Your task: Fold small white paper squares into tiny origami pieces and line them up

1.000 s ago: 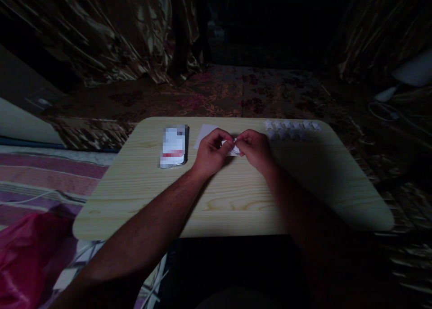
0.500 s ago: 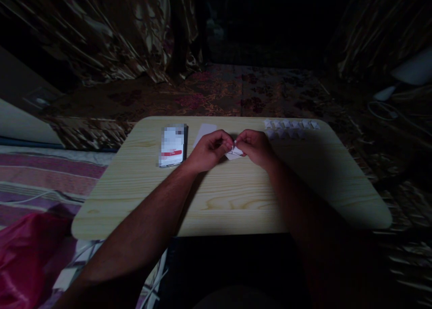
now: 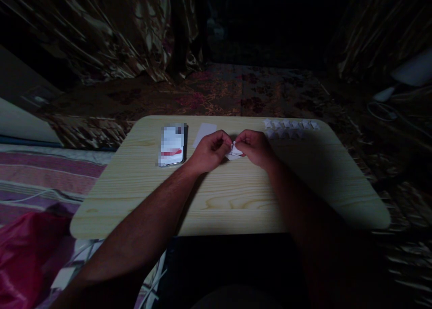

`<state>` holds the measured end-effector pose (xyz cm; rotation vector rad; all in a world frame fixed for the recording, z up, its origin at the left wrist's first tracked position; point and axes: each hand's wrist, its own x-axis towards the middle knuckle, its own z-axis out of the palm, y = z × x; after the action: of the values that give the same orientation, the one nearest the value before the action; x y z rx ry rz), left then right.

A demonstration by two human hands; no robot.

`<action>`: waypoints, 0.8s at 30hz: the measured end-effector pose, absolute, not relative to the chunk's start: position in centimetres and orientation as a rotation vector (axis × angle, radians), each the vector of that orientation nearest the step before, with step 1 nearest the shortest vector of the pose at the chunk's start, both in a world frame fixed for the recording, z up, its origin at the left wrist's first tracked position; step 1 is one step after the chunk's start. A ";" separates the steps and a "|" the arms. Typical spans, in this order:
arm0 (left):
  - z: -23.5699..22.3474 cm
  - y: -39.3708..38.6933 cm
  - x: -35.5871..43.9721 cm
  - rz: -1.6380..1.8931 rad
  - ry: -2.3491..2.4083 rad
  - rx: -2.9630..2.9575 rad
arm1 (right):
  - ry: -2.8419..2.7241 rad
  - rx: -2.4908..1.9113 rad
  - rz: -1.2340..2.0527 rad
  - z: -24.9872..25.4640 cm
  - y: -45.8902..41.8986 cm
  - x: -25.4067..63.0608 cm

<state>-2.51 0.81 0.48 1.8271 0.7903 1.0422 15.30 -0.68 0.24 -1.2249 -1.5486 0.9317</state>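
Note:
Between my two hands, over the middle of the wooden table (image 3: pixel 236 201), is a small piece of folded white paper (image 3: pixel 236 150). My left hand (image 3: pixel 212 151) pinches its left side with thumb and forefinger. On the other side, my right hand (image 3: pixel 254 148) grips it the same way, with the fingertips of both hands nearly touching. Dark lines, creases or edges, cross the paper; its exact shape is partly hidden by my fingers. Just beyond my left hand lies a flat stack or sheet of white paper (image 3: pixel 204 132).
A phone (image 3: pixel 173 145) with a lit, blurred screen lies left of my hands. Two rows of small folded paper pieces (image 3: pixel 286 123) sit at the table's far right. A lamp (image 3: pixel 413 68) stands to the right, and a pink bag (image 3: pixel 30 259) rests at lower left.
Both hands stay nearly in place. My fingertips have shifted slightly on the paper, and a bit more of its white surface stands up between them.

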 end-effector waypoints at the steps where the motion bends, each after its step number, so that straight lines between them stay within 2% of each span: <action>1: 0.4 0.8 -2.4 1.059 0.810 1.825 | -1.542 -1.228 0.932 0.2 -0.6 15.3; 9: -0.3 0.5 -1.2 1.271 0.883 1.695 | -1.493 -1.237 0.906 0.2 -0.7 15.1; 24: 0.0 -0.1 -0.7 1.329 0.968 1.673 | -1.471 -1.217 0.922 0.6 -1.0 14.8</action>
<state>-0.71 -0.08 0.03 1.6727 0.9675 1.3294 14.82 -1.01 0.56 -1.2166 -1.4708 0.9217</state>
